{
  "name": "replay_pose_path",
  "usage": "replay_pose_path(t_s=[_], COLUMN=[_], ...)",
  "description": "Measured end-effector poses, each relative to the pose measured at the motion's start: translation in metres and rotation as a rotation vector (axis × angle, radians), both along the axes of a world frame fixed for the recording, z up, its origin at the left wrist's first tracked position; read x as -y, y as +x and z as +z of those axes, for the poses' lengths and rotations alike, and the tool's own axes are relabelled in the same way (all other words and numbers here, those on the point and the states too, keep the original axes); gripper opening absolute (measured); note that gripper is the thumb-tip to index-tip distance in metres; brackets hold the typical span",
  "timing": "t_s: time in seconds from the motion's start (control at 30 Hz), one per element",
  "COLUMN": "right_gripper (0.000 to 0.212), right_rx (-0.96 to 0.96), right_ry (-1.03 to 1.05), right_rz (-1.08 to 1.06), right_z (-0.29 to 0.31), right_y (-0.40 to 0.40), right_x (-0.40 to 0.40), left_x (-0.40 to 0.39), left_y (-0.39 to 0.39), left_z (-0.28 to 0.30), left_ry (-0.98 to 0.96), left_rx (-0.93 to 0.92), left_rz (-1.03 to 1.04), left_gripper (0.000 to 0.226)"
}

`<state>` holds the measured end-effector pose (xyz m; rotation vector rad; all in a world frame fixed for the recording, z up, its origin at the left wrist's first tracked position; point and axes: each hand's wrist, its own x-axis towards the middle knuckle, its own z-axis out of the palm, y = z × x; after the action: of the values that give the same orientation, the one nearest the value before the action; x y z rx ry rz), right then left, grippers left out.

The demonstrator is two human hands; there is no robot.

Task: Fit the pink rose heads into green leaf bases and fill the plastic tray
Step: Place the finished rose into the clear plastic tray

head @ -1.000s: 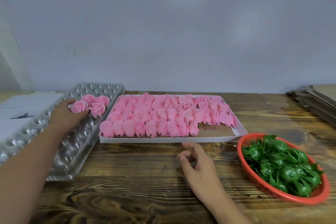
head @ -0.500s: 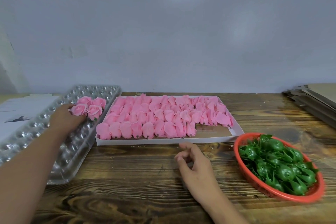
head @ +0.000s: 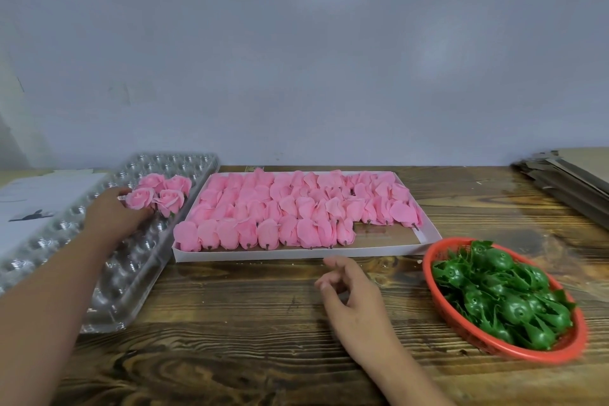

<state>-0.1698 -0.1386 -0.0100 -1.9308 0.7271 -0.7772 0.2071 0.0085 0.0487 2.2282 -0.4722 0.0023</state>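
Step in hand, my read: seating finished rose (head: 140, 198) in plastic tray (head: 131, 270), 9 o'clock of me. L hand (head: 113, 216) fingers curled round it, rose touching 3 others at tray's far end. R hand (head: 354, 298) at 6, loosely curled, holds nothing. Rose heads (head: 296, 208) in white box (head: 296, 254) at 12; leaf bases (head: 497, 293) in red basket (head: 461, 330) at 3. Next, I reckon: R to basket for base, L lets go, picks head.
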Motion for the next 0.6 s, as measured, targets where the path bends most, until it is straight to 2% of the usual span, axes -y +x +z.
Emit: replay_pose_path(t_s=[0.2, 0.33, 0.37, 0.5, 0.6], right_gripper=[0.033, 0.034, 0.034, 0.034, 0.035], right_rx=[-0.006, -0.002, 0.000, 0.007, 0.003], right_ry=[-0.003, -0.009, -0.012, -0.021, -0.013], right_rz=[-0.002, 0.004, 0.003, -0.001, 0.001], right_z=[0.001, 0.002, 0.002, 0.002, 0.003], right_y=[-0.001, 0.000, -0.001, -0.001, -0.001], right_x=[0.000, -0.001, -0.001, -0.001, -0.001], left_x=[0.005, 0.003, 0.002, -0.002, -0.002], left_y=[-0.014, -0.012, -0.011, -0.001, 0.009], left_z=[0.011, 0.010, 0.009, 0.006, 0.001], left_ry=[-0.013, -0.015, -0.015, 0.036, 0.068], left_rx=[-0.019, -0.007, 0.001, 0.018, 0.048], left_rz=[-0.032, -0.011, 0.001, 0.024, 0.043], left_gripper=[0.054, 0.083, 0.081, 0.031, 0.026])
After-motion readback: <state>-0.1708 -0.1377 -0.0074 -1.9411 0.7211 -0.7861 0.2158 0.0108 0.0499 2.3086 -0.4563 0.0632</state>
